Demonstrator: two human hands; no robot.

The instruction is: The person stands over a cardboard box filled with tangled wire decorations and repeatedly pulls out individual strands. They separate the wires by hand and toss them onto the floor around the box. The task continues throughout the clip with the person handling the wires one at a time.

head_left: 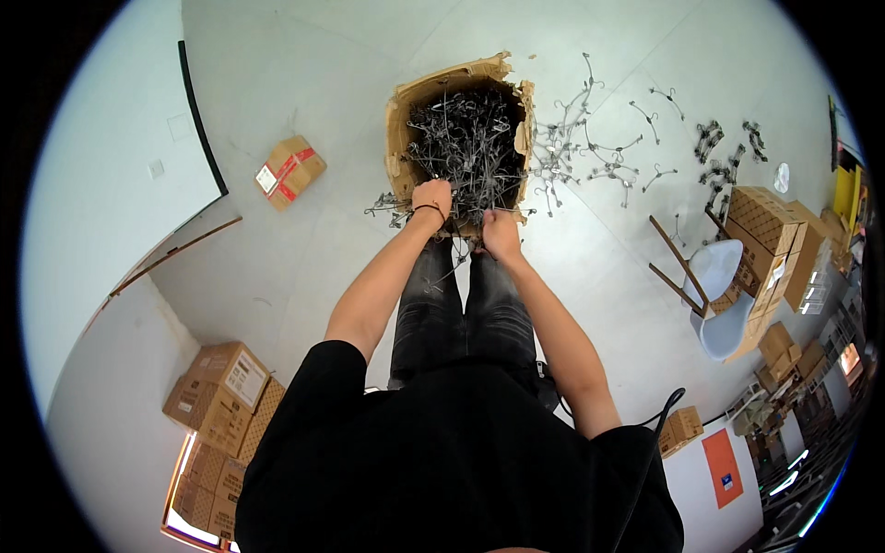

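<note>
A torn, open cardboard box (398, 138) in front of me is heaped with tangled clear and dark clothes hangers (468, 138). At its near left side my left hand (432, 199), with a dark band at the wrist, is closed on hangers from the heap. My right hand (501, 234) is closed at the near right edge, fingers curled round hanger parts. What exactly lies inside each fist is mostly hidden. Some hangers stick out over the near rim, between the hands and left of my left hand.
Loose hangers (612, 170) lie scattered on the floor right of the box, with darker bundles (710, 141) farther right. A small taped carton (291, 172) sits to the left. Grey-blue chairs (714, 269) and stacked cartons (763, 226) stand right; more cartons (224, 392) are at lower left.
</note>
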